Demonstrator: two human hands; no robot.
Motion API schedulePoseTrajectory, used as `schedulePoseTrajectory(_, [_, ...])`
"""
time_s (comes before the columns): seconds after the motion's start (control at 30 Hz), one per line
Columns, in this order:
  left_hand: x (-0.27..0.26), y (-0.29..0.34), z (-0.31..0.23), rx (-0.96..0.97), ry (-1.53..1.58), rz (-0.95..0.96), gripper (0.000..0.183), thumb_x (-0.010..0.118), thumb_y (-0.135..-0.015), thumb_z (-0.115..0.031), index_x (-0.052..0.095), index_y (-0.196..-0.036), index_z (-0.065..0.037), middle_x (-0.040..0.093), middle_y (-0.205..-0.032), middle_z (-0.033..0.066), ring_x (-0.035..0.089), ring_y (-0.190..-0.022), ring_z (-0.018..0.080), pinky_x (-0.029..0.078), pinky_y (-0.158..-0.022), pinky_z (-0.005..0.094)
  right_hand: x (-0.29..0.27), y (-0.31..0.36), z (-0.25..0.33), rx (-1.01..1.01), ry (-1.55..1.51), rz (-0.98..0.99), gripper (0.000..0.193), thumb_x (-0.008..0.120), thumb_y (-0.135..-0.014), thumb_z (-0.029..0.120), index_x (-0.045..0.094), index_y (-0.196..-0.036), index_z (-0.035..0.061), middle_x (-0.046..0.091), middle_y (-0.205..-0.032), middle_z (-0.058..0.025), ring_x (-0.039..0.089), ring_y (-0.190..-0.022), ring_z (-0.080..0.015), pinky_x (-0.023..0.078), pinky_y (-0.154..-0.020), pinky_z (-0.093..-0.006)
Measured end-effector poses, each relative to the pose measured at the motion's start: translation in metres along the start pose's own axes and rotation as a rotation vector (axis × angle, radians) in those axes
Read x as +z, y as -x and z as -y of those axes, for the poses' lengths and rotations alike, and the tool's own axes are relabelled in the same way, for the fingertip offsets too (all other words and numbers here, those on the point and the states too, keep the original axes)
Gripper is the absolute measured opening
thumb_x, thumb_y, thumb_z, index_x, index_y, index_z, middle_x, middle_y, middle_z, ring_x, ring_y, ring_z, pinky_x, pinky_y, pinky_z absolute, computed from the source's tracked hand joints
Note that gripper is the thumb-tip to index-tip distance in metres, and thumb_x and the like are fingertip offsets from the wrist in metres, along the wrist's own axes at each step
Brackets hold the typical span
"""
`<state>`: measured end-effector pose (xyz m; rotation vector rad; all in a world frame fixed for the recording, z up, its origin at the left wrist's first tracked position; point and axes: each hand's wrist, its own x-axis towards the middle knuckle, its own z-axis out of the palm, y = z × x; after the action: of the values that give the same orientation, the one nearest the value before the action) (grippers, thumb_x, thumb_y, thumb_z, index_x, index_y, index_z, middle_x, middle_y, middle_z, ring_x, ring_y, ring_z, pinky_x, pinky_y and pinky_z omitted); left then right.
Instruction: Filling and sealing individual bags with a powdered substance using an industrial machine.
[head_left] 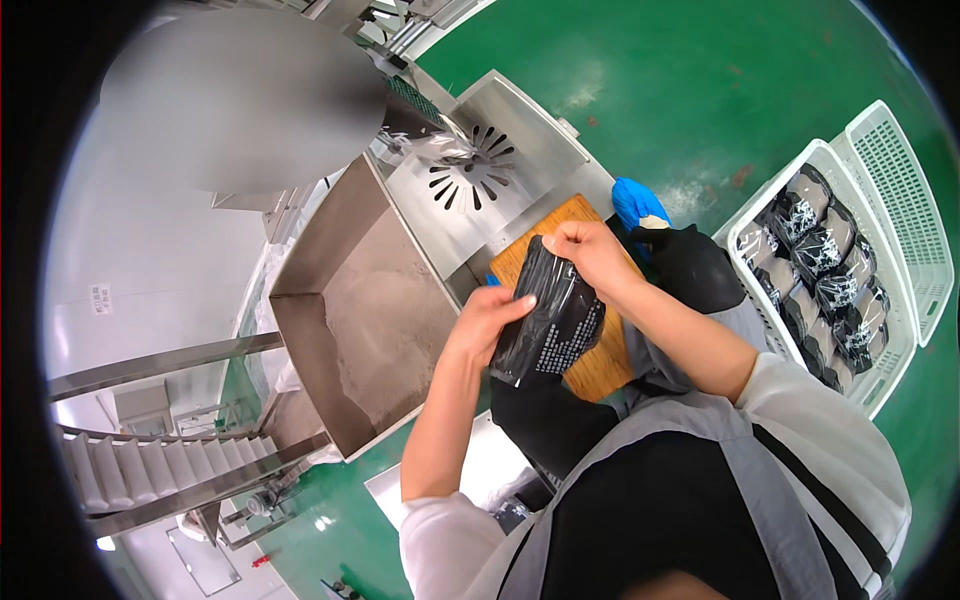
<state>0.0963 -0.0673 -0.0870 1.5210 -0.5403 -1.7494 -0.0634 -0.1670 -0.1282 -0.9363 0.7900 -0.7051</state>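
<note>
Above a wooden board (600,365), a black plastic packaging bag (545,320) with white print is stretched between my two hands. My left hand (490,325) grips its left edge, with the thumb lying on top. At the upper right corner, my right hand (590,252) pinches the bag between thumb and fingers. The plastic looks shiny and creased; its contents, if any, cannot be made out. My black-covered knees show on either side of the board.
To the left stands a deep steel bin (320,345) with greyish powdery material in it. A steel surface with radial slots (470,170) lies ahead. On the right, a white plastic crate (765,315) holds several filled black-and-clear bags. A stepped white conveyor (165,470) rises at the far left.
</note>
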Motion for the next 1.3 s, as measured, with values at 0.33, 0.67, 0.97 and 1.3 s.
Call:
schedulePoseTrajectory(0.33, [0.007,0.082,0.049,0.267,-0.129,-0.266,0.007,0.064,-0.082,-0.003,0.062,-0.082,0.003,0.059,-0.073,0.0025,0.052,-0.065,0.0095,0.04,-0.059,0.0248,-0.009,0.023,-0.004,-0.209,0.101,-0.125,0.024,0.066,-0.083,0.014,0.057,-0.064,0.0031,0.053,-0.061,0.0033,0.047,-0.062,-0.0054,0.039,-0.057,-0.0258])
schedulePoseTrajectory(0.67, [0.046,0.109,0.052,0.807,-0.441,-0.448,0.01,0.058,-0.086,-0.004,0.059,-0.091,0.005,0.059,-0.085,0.004,0.051,-0.078,0.0102,0.04,-0.075,0.024,-0.078,0.088,0.022,-0.21,0.087,0.351,0.024,0.067,-0.083,0.02,0.057,-0.066,0.0064,0.049,-0.06,0.0044,0.042,-0.059,-0.0038,0.033,-0.052,-0.0239])
schedulePoseTrajectory(0.97, [0.207,0.145,-0.054,1.156,-0.981,-0.063,0.018,0.061,-0.081,-0.008,0.049,-0.071,0.002,0.045,-0.064,0.006,0.039,-0.064,0.0167,0.031,-0.057,0.0282,-0.072,0.188,0.157,-0.871,0.932,0.559,0.032,0.061,-0.08,0.034,0.06,-0.073,0.0024,0.06,-0.069,-0.016,0.057,-0.069,-0.038,0.043,-0.058,-0.0473])
schedulePoseTrajectory(1.3, [0.302,0.097,-0.065,1.238,-0.559,0.226,0.021,0.066,-0.075,-0.012,0.051,-0.071,0.003,0.049,-0.066,0.0076,0.041,-0.065,0.0176,0.032,-0.061,0.0306,-0.235,0.313,0.203,-0.844,1.168,0.144,0.032,0.062,-0.081,0.029,0.053,-0.062,0.0048,0.054,-0.058,-0.0088,0.054,-0.057,-0.0327,0.038,-0.047,-0.0416])
